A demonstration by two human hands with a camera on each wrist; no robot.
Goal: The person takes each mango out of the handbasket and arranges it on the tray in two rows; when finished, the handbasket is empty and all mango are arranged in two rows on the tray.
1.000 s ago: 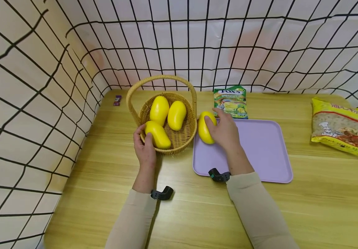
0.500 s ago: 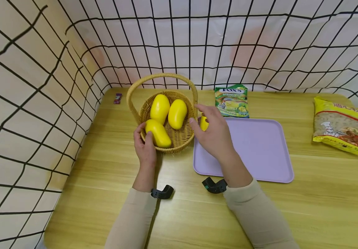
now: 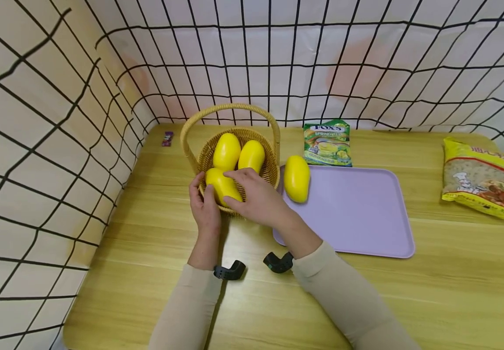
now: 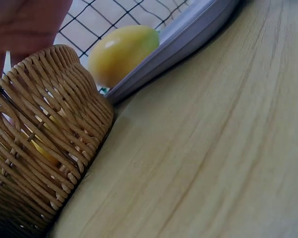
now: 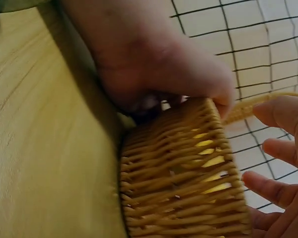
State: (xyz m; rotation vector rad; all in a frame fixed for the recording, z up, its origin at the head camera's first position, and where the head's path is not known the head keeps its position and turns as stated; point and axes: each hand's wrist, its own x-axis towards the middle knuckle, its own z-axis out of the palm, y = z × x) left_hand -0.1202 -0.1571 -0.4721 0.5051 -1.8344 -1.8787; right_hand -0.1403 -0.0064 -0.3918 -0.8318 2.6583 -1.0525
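My left hand (image 3: 206, 209) grips the near left rim of a wicker basket (image 3: 271, 172), thumb inside and fingers along the outside. Three yellow mangoes lie in the basket: a back left mango (image 3: 226, 151), a back right mango (image 3: 252, 154) and a front mango (image 3: 219, 184). Over the basket's front right side reaches my right hand (image 3: 261, 199), its thumb and forefinger spread at the front mango. In the right wrist view the fingers (image 5: 270, 186) are apart, just above the basket rim. Another mango (image 3: 297, 179) rests on the left end of a lilac tray (image 3: 357, 214).
A green candy bag (image 3: 327, 144) stands behind the tray. At the far right lies a yellow-edged food bag (image 3: 481, 180), and at the back left a small purple wrapped sweet (image 3: 167, 139). Black wire grid (image 3: 269, 63) encloses the table's back and sides.
My right hand has let go of the mango on the tray and moved left over the basket to the front mango. My left hand has kept its hold on the basket rim.
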